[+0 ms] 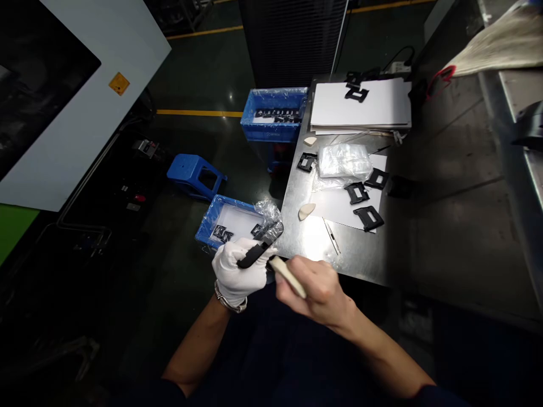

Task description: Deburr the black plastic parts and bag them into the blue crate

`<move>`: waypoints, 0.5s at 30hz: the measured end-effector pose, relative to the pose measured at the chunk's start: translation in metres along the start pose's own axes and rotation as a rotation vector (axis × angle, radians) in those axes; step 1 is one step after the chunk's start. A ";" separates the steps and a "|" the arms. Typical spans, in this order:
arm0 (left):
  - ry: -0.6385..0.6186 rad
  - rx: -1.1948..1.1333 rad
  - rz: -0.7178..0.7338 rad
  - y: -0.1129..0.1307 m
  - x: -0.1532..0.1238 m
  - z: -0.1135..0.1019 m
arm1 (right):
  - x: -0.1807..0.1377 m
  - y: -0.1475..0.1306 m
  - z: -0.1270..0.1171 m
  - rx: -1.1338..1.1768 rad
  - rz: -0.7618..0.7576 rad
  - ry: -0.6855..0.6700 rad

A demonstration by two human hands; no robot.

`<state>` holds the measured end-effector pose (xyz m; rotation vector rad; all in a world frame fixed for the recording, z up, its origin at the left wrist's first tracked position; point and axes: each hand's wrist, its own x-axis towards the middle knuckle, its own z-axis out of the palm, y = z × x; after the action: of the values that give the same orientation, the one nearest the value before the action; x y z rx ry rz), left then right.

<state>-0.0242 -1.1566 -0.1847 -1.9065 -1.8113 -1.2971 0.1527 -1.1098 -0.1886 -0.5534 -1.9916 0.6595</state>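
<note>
My left hand (235, 274), in a white glove, is closed on a black plastic part (253, 254) held up at a slant before my body. My bare right hand (320, 291) grips a flat cream-coloured pad (288, 277) between thumb and fingers, its tip close to the black part. Whether pad and part touch I cannot tell. On the metal table (292, 243) lie two similar cream pieces (306, 211), a slim knife-like tool (331, 236) and several black frame-shaped parts (368, 218).
Left of the table stand a plastic-lined blue crate (206, 223) and another blue crate (271, 134), both with black parts inside. A blue stool (186, 169) is on the floor. Clear plastic bags (344, 161) and a stack of white sheets (335, 107) rest on the table.
</note>
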 end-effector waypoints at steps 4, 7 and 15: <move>0.023 -0.004 0.048 0.006 0.005 -0.002 | -0.001 -0.004 -0.007 -0.076 -0.003 0.153; -0.043 -0.062 0.053 0.011 0.004 0.000 | 0.009 -0.004 -0.007 -0.094 -0.043 0.101; -0.157 -0.064 0.061 0.004 -0.013 0.007 | 0.014 0.003 0.007 -0.077 0.011 -0.011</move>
<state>-0.0152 -1.1619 -0.1965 -2.1353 -1.7871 -1.2308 0.1402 -1.1008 -0.1843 -0.6084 -2.0323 0.5960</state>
